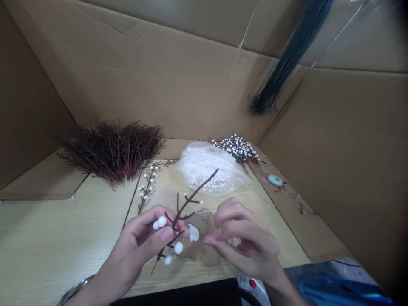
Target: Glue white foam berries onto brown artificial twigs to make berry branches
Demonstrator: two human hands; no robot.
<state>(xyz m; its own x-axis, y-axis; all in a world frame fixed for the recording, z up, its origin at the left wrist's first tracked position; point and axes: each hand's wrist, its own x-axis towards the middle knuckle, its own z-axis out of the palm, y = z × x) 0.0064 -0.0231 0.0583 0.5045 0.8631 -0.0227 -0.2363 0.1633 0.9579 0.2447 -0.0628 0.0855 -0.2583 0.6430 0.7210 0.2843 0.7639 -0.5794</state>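
Note:
My left hand (140,244) is closed round a thin brown artificial twig (186,204), thumb against its stem. The twig slants up to the right, its side shoots mostly bare. White foam balls (178,247) sit on the lower shoots. By the left fingertips shows a whitish, irregular piece (193,233); what it is stays unclear. My right hand (244,238) is just right of the twig, thumb and fingers pinched together. Whatever is in that pinch, if anything, cannot be made out. Between the hands, partly hidden, lies something clear or brownish (204,250) on the table.
Behind my hands rests a plastic bag of white balls (207,168). Bare dark twigs (114,151) are heaped back left, near a white-berried sprig (147,187). Finished-looking berry stems (237,148) lie back right. Cardboard walls (165,76) surround the table; a dark wire bundle (290,59) hangs above.

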